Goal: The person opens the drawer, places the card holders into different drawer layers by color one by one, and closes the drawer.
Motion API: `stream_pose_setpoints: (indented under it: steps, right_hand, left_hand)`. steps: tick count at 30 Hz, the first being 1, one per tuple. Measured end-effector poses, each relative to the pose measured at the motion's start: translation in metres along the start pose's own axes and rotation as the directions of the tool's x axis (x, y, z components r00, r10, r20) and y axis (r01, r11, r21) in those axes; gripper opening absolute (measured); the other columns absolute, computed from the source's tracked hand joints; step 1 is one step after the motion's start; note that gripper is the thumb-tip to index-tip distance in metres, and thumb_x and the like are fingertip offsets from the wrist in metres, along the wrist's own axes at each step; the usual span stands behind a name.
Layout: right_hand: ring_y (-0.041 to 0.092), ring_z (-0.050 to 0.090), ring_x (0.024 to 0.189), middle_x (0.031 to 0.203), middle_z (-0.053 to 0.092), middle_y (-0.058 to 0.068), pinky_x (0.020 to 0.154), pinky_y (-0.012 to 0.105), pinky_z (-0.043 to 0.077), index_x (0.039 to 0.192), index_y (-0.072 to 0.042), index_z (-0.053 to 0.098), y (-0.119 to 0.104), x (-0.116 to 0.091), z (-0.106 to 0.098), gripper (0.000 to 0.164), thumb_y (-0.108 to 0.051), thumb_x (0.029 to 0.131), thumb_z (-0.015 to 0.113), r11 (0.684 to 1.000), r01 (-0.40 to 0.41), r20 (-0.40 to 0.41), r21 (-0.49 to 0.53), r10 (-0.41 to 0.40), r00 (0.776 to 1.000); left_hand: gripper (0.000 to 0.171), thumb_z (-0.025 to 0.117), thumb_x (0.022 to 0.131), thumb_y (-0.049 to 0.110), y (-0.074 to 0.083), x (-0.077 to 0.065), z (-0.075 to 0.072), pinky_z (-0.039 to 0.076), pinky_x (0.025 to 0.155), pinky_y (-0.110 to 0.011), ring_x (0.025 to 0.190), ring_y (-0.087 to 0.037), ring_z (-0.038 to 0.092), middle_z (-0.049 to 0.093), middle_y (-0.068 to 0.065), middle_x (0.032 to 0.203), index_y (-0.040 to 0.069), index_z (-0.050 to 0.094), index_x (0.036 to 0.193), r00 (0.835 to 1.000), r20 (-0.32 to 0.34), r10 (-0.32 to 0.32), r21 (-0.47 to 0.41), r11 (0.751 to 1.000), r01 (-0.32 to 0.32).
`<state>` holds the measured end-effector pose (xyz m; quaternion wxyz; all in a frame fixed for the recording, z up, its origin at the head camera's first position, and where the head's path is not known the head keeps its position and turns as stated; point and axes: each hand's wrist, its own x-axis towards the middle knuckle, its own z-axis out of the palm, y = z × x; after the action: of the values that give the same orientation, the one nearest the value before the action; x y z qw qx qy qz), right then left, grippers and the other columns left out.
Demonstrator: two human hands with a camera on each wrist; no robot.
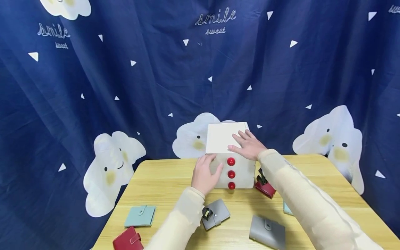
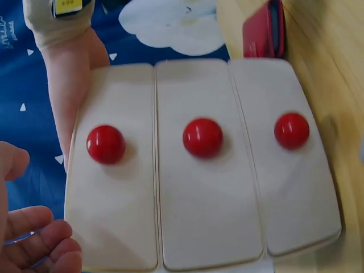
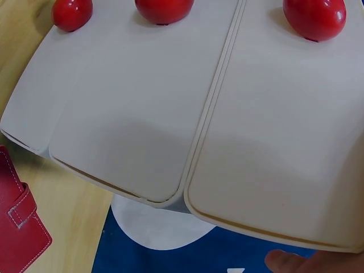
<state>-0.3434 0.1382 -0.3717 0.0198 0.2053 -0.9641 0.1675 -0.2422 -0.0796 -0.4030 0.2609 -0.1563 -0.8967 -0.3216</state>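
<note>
A small white drawer cabinet [image 1: 242, 175] with three drawers stands toward the back of the table, each front bearing a round red knob [image 1: 231, 161]. The drawers appear closed flush. My right hand [image 1: 248, 146] rests on the cabinet's white top, fingers spread. My left hand [image 1: 204, 175] is by the upper left of the front, fingers loosely bent and holding nothing. In the left wrist view, its fingers [image 2: 42, 242] lie beside the top drawer front [image 2: 119, 205]. Only a fingertip area of the right hand [image 3: 310, 261] shows past the cabinet edge in the right wrist view.
Snap-strap card holders lie on the wooden table [image 1: 175, 173]: light blue [image 1: 140, 216] and red [image 1: 127, 239] at left, grey [image 1: 220, 210] and grey [image 1: 267, 232] in front, red [image 1: 265, 189] beside the cabinet. A blue one [image 1: 286, 209] is partly behind my right sleeve. A blue curtain [image 1: 156, 86] hangs behind.
</note>
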Motion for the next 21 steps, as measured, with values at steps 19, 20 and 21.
stream_pose_setpoints:
  steps: [19,20,21]
  right_hand:
    - [0.041,0.002,0.144,0.158,0.016,0.018,0.115,0.055,0.005,0.153,-0.012,0.026,-0.008,-0.003,-0.004,0.08,-0.065,0.094,0.037,1.0,0.007,0.0,-0.017,-0.007,1.0]
    - [0.041,0.002,0.144,0.158,0.016,0.018,0.115,0.055,0.005,0.153,-0.012,0.026,-0.007,-0.003,-0.004,0.08,-0.065,0.094,0.037,1.0,0.005,0.001,-0.021,-0.005,1.0]
    - [0.041,0.002,0.144,0.158,0.016,0.018,0.115,0.054,0.005,0.153,-0.012,0.025,-0.007,-0.003,-0.004,0.08,-0.065,0.094,0.036,1.0,0.006,0.002,-0.023,-0.006,1.0]
  left_hand:
    - [0.039,0.063,0.093,0.032,0.019,-0.009,0.046,0.056,0.076,-0.032,0.074,-0.016,0.063,0.069,-0.014,0.086,-0.006,0.069,0.103,0.856,0.335,-0.393,-0.666,0.545,0.51]
    - [0.041,0.063,0.093,0.031,0.02,-0.009,0.048,0.056,0.078,-0.034,0.075,-0.016,0.063,0.068,-0.015,0.086,-0.009,0.067,0.103,0.84,0.364,-0.403,-0.694,0.484,0.533]
    - [0.043,0.063,0.093,0.031,0.019,-0.008,0.051,0.056,0.079,-0.034,0.075,-0.016,0.062,0.067,-0.015,0.087,-0.011,0.066,0.104,0.828,0.387,-0.407,-0.711,0.439,0.549]
